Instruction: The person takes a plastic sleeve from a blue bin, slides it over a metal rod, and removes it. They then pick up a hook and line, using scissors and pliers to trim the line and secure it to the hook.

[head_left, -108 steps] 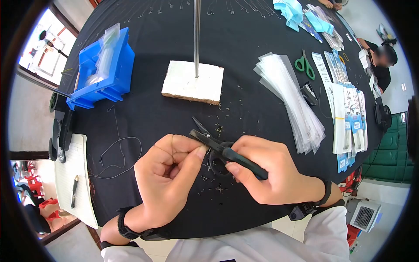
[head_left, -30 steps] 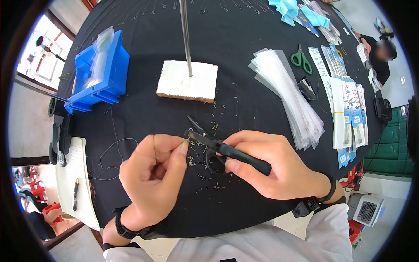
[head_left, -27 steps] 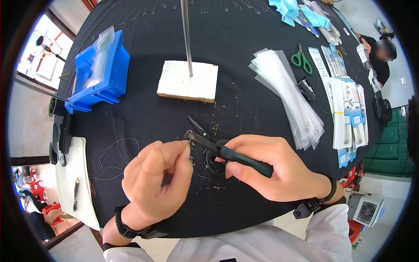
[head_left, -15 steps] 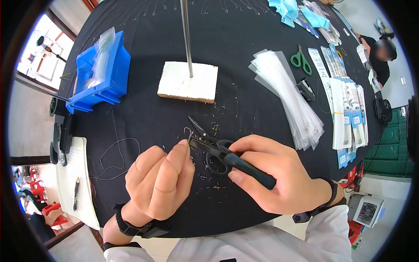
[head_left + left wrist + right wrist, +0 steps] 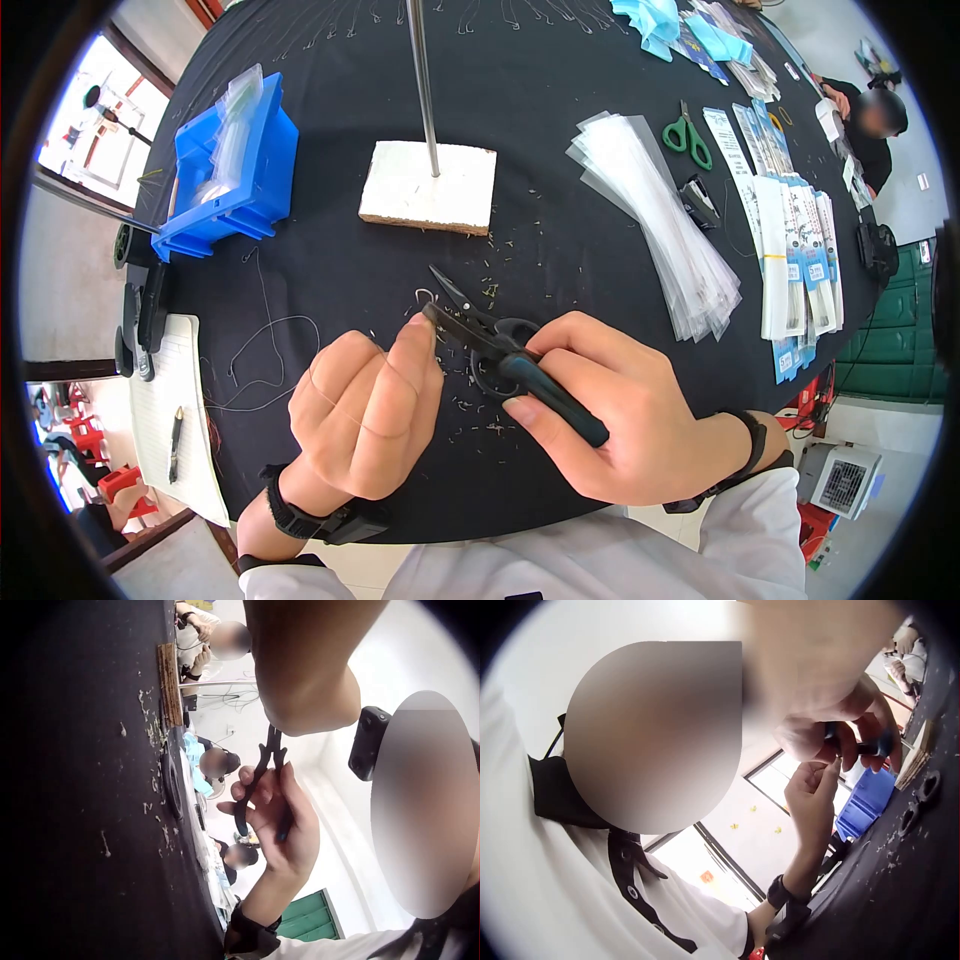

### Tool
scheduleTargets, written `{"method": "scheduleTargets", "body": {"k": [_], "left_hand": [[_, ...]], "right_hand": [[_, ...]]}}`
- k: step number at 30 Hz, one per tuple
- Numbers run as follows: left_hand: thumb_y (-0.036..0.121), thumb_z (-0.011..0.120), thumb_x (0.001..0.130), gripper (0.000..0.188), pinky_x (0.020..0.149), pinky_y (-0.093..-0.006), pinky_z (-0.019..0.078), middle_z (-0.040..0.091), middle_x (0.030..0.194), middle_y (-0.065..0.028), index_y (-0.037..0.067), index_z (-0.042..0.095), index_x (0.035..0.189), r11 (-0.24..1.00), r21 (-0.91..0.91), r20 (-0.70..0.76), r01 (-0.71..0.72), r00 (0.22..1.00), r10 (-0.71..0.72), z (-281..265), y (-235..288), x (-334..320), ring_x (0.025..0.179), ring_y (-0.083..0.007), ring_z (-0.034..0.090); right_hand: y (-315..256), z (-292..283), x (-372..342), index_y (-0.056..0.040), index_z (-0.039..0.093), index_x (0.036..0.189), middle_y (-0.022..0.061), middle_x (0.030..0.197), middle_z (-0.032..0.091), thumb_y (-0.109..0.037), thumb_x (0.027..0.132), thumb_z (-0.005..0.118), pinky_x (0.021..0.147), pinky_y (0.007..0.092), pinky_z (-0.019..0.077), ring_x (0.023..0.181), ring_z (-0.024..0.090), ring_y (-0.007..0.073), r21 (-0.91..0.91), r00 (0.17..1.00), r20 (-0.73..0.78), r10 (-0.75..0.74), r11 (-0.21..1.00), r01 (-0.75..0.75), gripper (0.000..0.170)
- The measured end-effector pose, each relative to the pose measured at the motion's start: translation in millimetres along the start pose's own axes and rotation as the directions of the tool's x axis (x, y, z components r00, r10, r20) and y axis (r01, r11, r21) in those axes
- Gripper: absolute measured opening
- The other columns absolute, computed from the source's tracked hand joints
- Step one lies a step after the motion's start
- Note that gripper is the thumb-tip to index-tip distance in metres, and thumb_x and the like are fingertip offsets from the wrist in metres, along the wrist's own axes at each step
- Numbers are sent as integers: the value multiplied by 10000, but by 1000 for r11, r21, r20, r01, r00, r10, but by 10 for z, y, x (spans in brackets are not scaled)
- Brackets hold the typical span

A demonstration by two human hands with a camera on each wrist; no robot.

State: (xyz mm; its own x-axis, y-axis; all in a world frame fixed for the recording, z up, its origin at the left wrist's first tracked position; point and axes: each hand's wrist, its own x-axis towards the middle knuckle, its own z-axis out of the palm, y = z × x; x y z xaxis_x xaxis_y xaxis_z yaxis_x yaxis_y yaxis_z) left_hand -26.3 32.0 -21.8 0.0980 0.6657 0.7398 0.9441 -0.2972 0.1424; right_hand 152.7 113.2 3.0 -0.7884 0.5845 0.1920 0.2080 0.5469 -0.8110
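Note:
In the head view the left hand (image 5: 368,410) pinches a small metal hook (image 5: 426,297) between thumb and forefinger, with thin line looped over its fingers. The right hand (image 5: 625,410) grips dark-handled pliers (image 5: 555,398), whose jaws reach the left fingertips beside the hook. Black scissors (image 5: 456,292) lie on the cloth beneath the pliers, blades pointing away. The left wrist view shows the pliers (image 5: 259,784) with handles spread in the right hand (image 5: 289,825). In the right wrist view the left hand's (image 5: 812,799) fingertips meet the tool; the hook is too small to make out there.
A white block (image 5: 430,185) holding a metal rod stands beyond the hands. Left are a blue bin (image 5: 270,160), a notebook (image 5: 175,400) and loose line. Right lie clear sleeves (image 5: 665,230), green scissors (image 5: 687,140) and packets (image 5: 800,260). Small clippings dot the black cloth.
The left hand has turned, its fingers now more upright and the line across them. The pliers have tilted more steeply, and the hook's bend shows above the left fingertips.

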Motion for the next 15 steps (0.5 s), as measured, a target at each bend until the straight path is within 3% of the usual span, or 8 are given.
{"method": "scheduleTargets", "body": {"k": [7, 10, 13, 15], "left_hand": [[-154, 686, 632, 276, 418, -244, 374, 540, 599, -72, -114, 596, 890, 999, -13, -22, 32, 999, -33, 30, 5, 2, 491, -168, 457], [-123, 672, 699, 175, 401, -210, 320, 553, 603, -38, -77, 604, 853, 937, -201, 25, 285, 958, -286, 16, 31, 24, 474, -82, 427], [-80, 651, 765, 90, 403, -171, 257, 560, 606, 11, -51, 606, 838, 597, -446, 164, 667, 717, -678, -1, 99, 26, 487, 1, 385], [-27, 623, 821, 45, 436, -142, 243, 552, 609, 36, -42, 616, 863, 352, -540, 286, 765, 560, -778, -64, 100, 108, 515, 30, 382]], "right_hand": [[58, 83, -6, 56, 605, 837, 127, 792, 567, -1, 765, 647, 493, 280, 419, 553, 538, 209, -10, 1000, -3, -29, 1000, 29, 102], [47, 42, 18, 54, 592, 831, 135, 808, 559, -68, 792, 654, 545, 323, 452, 621, 566, 269, -2, 1000, 16, 6, 1000, -6, 142], [105, 4, 53, 45, 596, 836, 140, 843, 568, -109, 810, 654, 604, 351, 477, 689, 591, 300, 7, 1000, -24, -1, 1000, 1, 167], [145, -35, 79, 41, 607, 848, 148, 912, 584, -109, 807, 660, 671, 349, 486, 777, 600, 303, -4, 999, -43, -5, 1000, 5, 164]]}}
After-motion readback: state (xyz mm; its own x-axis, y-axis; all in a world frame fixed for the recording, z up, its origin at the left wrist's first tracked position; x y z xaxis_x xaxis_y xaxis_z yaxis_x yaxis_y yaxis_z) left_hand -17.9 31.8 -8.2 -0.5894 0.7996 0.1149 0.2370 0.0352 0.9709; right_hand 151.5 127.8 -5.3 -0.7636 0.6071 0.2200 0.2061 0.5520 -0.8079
